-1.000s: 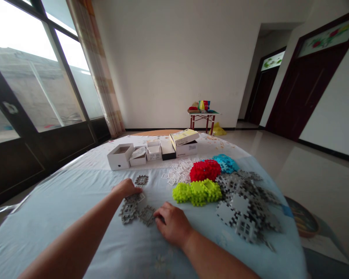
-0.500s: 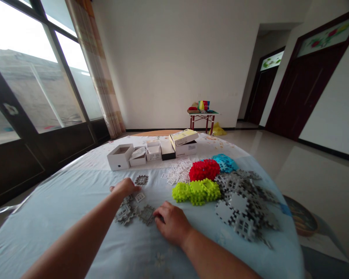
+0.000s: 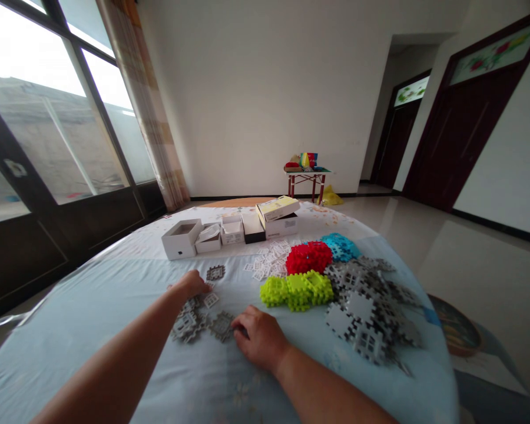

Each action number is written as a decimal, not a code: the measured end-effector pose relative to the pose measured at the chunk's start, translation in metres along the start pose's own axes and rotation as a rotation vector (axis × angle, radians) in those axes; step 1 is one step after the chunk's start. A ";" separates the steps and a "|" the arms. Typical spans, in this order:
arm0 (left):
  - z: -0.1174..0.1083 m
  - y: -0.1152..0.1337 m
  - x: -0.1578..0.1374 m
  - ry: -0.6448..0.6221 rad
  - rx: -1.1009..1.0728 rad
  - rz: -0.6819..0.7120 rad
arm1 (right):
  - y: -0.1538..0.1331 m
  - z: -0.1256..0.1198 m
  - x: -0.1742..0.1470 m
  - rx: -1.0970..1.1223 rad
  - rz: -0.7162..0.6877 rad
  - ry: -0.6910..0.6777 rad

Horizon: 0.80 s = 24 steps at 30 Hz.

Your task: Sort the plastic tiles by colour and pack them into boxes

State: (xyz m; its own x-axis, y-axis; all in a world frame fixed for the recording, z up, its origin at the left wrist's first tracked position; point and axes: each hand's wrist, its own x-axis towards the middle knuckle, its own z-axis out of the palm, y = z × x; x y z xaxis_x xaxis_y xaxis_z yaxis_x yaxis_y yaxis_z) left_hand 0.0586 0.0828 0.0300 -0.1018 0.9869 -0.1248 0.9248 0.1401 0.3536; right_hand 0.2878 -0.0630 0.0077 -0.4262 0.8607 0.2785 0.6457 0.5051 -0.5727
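Note:
My left hand (image 3: 191,284) reaches over the upper edge of a small pile of grey interlocking plastic building pieces (image 3: 189,321). One fingertip points right, close to a small white window-shaped piece (image 3: 211,300); the other fingers are mostly hidden. Lower right, my right hand (image 3: 258,334) rests on the cloth with curled fingers, its fingertips at the right edge of a grey square frame piece (image 3: 221,325). Whatever may be inside that curl is hidden. Just beyond my left hand lies a separate dark grey square piece (image 3: 216,272).
Lime-green pieces (image 3: 297,291), red pieces (image 3: 309,258), blue pieces (image 3: 341,247) and a large grey heap (image 3: 366,309) lie to the right. White window pieces (image 3: 271,259) are scattered behind. A row of open white boxes (image 3: 182,240) stands farther back on the blue tablecloth (image 3: 106,324).
The whole view has shifted slightly. My left thumb, sticking out to the left before, is now mostly out of sight. My right hand stays beside the grey frame piece.

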 end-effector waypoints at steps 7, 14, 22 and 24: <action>-0.004 0.002 -0.003 -0.137 0.035 -0.019 | 0.000 0.000 0.000 0.002 -0.007 0.000; -0.028 0.000 -0.018 -0.071 -0.173 0.106 | 0.001 -0.001 0.000 0.000 0.002 0.005; -0.016 0.067 -0.029 -0.235 -0.496 0.199 | 0.002 0.001 0.001 -0.031 0.006 0.016; -0.007 0.091 -0.026 -0.235 -0.579 0.225 | 0.002 0.001 0.001 -0.045 0.003 0.016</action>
State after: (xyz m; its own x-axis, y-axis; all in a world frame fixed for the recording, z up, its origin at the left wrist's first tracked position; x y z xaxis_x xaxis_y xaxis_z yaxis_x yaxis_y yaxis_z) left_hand 0.1433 0.0701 0.0720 0.2140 0.9626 -0.1658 0.5609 0.0179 0.8277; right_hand 0.2882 -0.0615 0.0059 -0.4140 0.8630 0.2895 0.6747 0.5044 -0.5388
